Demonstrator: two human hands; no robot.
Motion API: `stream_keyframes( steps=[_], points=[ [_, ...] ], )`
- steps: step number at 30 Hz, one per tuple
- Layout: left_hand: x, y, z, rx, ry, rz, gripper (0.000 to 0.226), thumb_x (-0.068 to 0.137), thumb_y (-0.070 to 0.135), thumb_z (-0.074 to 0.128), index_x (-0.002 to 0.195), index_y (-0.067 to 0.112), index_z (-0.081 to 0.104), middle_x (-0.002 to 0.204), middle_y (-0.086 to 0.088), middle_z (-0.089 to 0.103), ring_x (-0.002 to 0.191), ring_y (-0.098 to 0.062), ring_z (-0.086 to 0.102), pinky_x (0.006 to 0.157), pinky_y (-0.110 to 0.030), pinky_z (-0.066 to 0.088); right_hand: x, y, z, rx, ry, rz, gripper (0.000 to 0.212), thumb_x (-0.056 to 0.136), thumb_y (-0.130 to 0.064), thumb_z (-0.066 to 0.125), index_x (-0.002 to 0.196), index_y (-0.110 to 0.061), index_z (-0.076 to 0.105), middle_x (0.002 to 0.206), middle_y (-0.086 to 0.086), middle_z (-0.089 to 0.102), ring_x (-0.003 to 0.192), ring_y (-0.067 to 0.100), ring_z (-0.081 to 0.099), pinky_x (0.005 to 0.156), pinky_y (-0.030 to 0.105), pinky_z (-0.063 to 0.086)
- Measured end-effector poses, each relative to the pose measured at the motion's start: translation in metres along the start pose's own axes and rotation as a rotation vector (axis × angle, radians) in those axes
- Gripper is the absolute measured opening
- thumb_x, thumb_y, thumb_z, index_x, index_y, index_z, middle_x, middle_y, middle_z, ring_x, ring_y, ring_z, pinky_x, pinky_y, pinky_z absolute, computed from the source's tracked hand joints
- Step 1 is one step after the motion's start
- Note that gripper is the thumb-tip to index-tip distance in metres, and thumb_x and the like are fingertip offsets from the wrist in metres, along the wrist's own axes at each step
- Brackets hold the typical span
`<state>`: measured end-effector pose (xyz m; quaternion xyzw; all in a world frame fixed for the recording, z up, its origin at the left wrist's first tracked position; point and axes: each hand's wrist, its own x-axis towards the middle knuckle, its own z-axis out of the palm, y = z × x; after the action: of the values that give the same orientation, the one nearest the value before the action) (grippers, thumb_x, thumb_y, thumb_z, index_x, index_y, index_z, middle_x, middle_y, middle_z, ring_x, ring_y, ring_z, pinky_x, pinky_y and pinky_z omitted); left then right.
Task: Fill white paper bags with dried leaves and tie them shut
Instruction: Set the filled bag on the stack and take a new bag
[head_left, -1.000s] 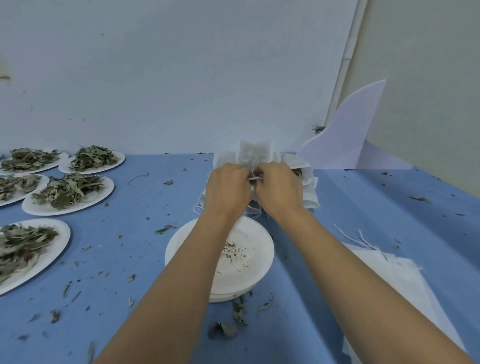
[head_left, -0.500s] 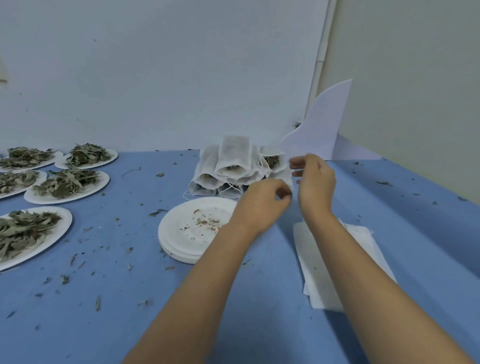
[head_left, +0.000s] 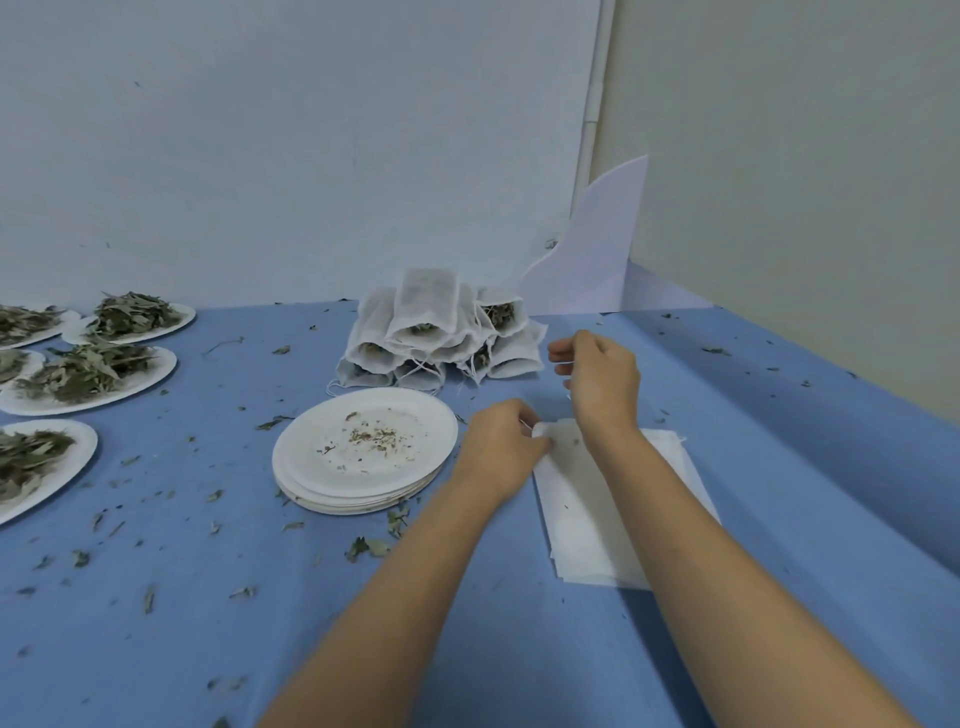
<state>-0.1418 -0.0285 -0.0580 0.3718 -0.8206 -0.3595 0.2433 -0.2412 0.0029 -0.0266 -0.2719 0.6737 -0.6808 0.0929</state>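
L hand (head_left: 501, 447) pinches far corner of the empty bag stack (head_left: 576, 519), prob. to peel off the top one for filling. R hand (head_left: 597, 379) hovers just above, fingers curled; can't tell if it holds string. Filled bags (head_left: 431, 332) piled by the wall (head_left: 311, 130), out of the way. Blue table (head_left: 208, 623) littered w/ leaf bits; leaf plates (head_left: 161, 375) at left.

The left hand (head_left: 501, 447) pinches the far corner of the flat empty bags (head_left: 623, 519), stacked at three o'clock from the plate stack (head_left: 332, 501). The right hand (head_left: 597, 382) hovers above them, fingers curled; any hold is unclear. Filled bags (head_left: 441, 332) pile up at twelve o'clock and leaf plates (head_left: 161, 371) lie at nine.
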Motion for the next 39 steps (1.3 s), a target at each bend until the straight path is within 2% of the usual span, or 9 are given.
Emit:
stream_keyframes(
  steps=[7, 14, 17, 20, 22, 25, 30, 33, 39],
  points=[
    [0.0, -0.002, -0.037, -0.328, 0.197, -0.051, 0.01, 0.085, 0.007, 0.065, 0.095, 0.009, 0.067, 0.067, -0.001, 0.063, 0.052, -0.004, 0.057, 0.052, -0.013, 0.042, -0.011, -0.015, 0.016, 0.023, -0.003, -0.103, 0.031, 0.089, -0.011, 0.044, 0.067, -0.02, 0.064, 0.072, -0.008, 0.065, 0.074, 0.016, 0.059, 0.077, 0.037, 0.049],
    [-0.008, -0.01, -0.114, -0.634, 0.439, -0.04, 0.012, 0.087, 0.004, 0.063, 0.082, 0.015, 0.062, 0.071, 0.0, 0.067, 0.055, -0.01, 0.067, 0.046, -0.019, 0.048, -0.032, -0.043, 0.056, 0.133, 0.031, -0.29, 0.009, 0.092, -0.023, 0.053, 0.098, -0.022, 0.061, 0.101, -0.005, 0.064, 0.078, 0.0, 0.056, 0.068, 0.013, 0.043],
    [-0.015, -0.022, -0.141, -0.692, 0.513, -0.011, 0.013, 0.086, 0.0, 0.062, 0.082, 0.012, 0.062, 0.07, -0.001, 0.069, 0.063, -0.011, 0.07, 0.054, -0.018, 0.052, -0.041, -0.053, 0.08, 0.24, -0.197, -0.205, 0.015, 0.092, -0.026, 0.059, 0.106, -0.021, 0.058, 0.108, -0.003, 0.061, 0.079, 0.013, 0.067, 0.058, 0.016, 0.05],
    [-0.021, -0.035, -0.155, -0.736, 0.574, 0.049, 0.017, 0.083, -0.006, 0.062, 0.084, 0.011, 0.062, 0.083, -0.006, 0.068, 0.074, -0.008, 0.069, 0.064, -0.015, 0.054, -0.051, -0.059, 0.102, 0.344, -0.35, -0.144, 0.012, 0.089, -0.018, 0.063, 0.101, -0.016, 0.064, 0.103, 0.005, 0.066, 0.09, 0.019, 0.068, 0.075, 0.028, 0.057],
    [-0.024, -0.042, -0.16, -0.698, 0.61, 0.095, 0.02, 0.082, -0.004, 0.064, 0.091, 0.013, 0.062, 0.089, -0.002, 0.067, 0.079, -0.003, 0.067, 0.071, -0.015, 0.054, -0.057, -0.059, 0.112, 0.304, -0.377, -0.194, 0.011, 0.087, -0.014, 0.064, 0.096, -0.02, 0.067, 0.099, 0.0, 0.069, 0.092, 0.014, 0.067, 0.087, 0.037, 0.055],
    [-0.028, -0.052, -0.163, -0.625, 0.659, 0.137, 0.02, 0.083, 0.011, 0.071, 0.1, 0.016, 0.063, 0.097, 0.004, 0.065, 0.091, -0.004, 0.064, 0.08, -0.019, 0.052, -0.064, -0.056, 0.12, 0.278, -0.415, -0.261, 0.026, 0.084, -0.003, 0.06, 0.102, -0.02, 0.067, 0.1, -0.007, 0.069, 0.098, 0.004, 0.063, 0.093, 0.032, 0.052],
    [-0.03, -0.066, -0.159, -0.408, 0.757, 0.158, 0.012, 0.083, 0.021, 0.072, 0.092, 0.024, 0.065, 0.104, 0.004, 0.064, 0.1, -0.002, 0.059, 0.08, -0.009, 0.045, -0.069, -0.048, 0.124, 0.349, -0.535, -0.225, 0.036, 0.083, 0.002, 0.058, 0.11, -0.02, 0.066, 0.105, -0.012, 0.068, 0.093, -0.012, 0.059, 0.08, 0.008, 0.046],
    [-0.028, -0.074, -0.155, -0.335, 0.776, 0.139, 0.013, 0.085, 0.015, 0.067, 0.088, 0.027, 0.063, 0.099, 0.005, 0.064, 0.092, 0.004, 0.057, 0.074, -0.003, 0.041, -0.069, -0.04, 0.124, 0.311, -0.548, -0.187, 0.037, 0.084, 0.005, 0.056, 0.109, -0.019, 0.067, 0.102, -0.011, 0.069, 0.093, -0.007, 0.062, 0.08, 0.009, 0.048],
    [-0.026, -0.082, -0.142, -0.057, 0.787, 0.193, 0.007, 0.089, 0.02, 0.062, 0.085, 0.022, 0.057, 0.083, 0.009, 0.057, 0.077, 0.007, 0.051, 0.067, -0.003, 0.036, -0.071, -0.029, 0.128, 0.172, -0.597, -0.161, 0.029, 0.08, -0.03, 0.074, 0.107, -0.032, 0.065, 0.109, -0.014, 0.067, 0.105, 0.005, 0.06, 0.088, 0.022, 0.048]
  ],
)
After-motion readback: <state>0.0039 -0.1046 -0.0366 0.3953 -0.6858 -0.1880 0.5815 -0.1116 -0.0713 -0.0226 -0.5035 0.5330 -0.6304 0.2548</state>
